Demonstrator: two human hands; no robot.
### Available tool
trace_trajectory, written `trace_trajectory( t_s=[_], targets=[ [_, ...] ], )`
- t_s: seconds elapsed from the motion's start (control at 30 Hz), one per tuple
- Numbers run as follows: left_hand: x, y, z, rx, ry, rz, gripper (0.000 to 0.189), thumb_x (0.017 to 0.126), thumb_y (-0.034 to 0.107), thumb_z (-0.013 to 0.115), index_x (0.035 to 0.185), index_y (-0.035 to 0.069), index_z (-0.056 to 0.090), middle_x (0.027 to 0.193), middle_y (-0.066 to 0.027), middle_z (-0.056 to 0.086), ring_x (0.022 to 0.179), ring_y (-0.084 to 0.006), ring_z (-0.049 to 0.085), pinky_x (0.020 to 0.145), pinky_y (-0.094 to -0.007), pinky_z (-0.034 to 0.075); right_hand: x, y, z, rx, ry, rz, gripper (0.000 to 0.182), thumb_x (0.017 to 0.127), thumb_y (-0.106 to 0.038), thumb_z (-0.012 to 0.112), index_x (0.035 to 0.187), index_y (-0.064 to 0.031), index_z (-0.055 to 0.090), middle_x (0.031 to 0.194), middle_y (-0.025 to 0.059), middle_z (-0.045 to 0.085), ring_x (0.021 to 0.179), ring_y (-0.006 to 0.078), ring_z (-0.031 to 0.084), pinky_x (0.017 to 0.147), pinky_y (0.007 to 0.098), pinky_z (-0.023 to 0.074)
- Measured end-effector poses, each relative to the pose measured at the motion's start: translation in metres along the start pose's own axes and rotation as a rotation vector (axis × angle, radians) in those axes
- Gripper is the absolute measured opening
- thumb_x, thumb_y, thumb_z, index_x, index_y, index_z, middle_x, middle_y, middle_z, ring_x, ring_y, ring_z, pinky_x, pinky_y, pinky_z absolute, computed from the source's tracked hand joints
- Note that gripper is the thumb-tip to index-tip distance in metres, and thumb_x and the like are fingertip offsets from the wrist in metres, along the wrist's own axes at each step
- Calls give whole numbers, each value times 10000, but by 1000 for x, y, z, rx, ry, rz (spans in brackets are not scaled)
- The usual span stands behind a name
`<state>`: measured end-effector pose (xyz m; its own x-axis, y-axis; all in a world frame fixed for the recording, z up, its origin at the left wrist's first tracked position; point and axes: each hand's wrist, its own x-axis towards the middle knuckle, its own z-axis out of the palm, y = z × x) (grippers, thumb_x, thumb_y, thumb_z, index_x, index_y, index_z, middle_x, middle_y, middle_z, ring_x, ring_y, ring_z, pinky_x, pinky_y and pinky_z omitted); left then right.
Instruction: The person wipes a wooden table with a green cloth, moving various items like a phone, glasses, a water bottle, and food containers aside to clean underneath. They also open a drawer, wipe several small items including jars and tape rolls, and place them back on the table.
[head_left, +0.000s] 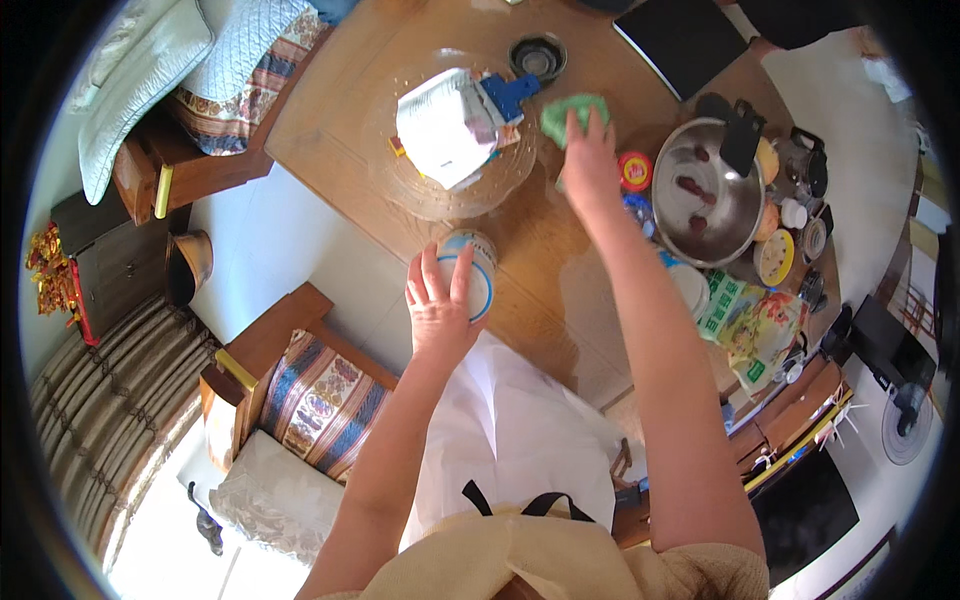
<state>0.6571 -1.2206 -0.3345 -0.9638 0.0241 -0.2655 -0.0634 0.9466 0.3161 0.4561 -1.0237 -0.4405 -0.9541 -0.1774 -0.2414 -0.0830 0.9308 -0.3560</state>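
Observation:
My left hand (444, 304) grips a round canister (480, 281) from above, with its fingers spread over the blue-rimmed lid. The canister stands by the near edge of a wooden table (540, 289). Farther off, my right hand (589, 169) presses a crumpled green cloth (566, 116) against the tabletop. Left of the cloth is a clear glass plate (427, 202), which bears a white printed packet (442, 124) and a blue clip-like object (506, 96). A small dark-rimmed bowl (538, 58) sits just beyond the cloth.
A steel basin (709, 240) stands right of my right arm, among jars, a red-lidded container (634, 171) and a green food bag (757, 319). A black flat object (682, 45) lies at the far right. Wooden seats with patterned cushions (326, 401) flank the left side.

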Motion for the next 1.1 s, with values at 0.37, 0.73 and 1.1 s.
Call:
trace_trajectory(
  t_s=[0.37,0.73,1.1],
  targets=[
    [-1,-2,4,17,12,12,1089,609,201,879,1524,192,288,1468,-230,235,1322,-469,290,1073,-574,359,-176,-31,43,-34,-5,-233,602,830,-32,607,1415,-139,513,1562,128,330,1417,435,318,1111,571,339],
    [1,-2,5,48,-17,35,1085,643,224,854,1541,215,245,1474,-216,223,1312,-471,291,991,-558,454,-179,-28,55,-23,186,-85,634,777,28,629,1354,-231,580,1492,52,439,1388,359,381,1119,522,356],
    [53,64,-24,-141,178,234,927,617,181,844,1447,288,444,1443,-159,363,1265,-400,437,877,-489,548,-306,46,104,-55,499,385,571,757,-45,625,1272,-293,602,1501,13,411,1392,353,347,1138,537,278]
  ],
)
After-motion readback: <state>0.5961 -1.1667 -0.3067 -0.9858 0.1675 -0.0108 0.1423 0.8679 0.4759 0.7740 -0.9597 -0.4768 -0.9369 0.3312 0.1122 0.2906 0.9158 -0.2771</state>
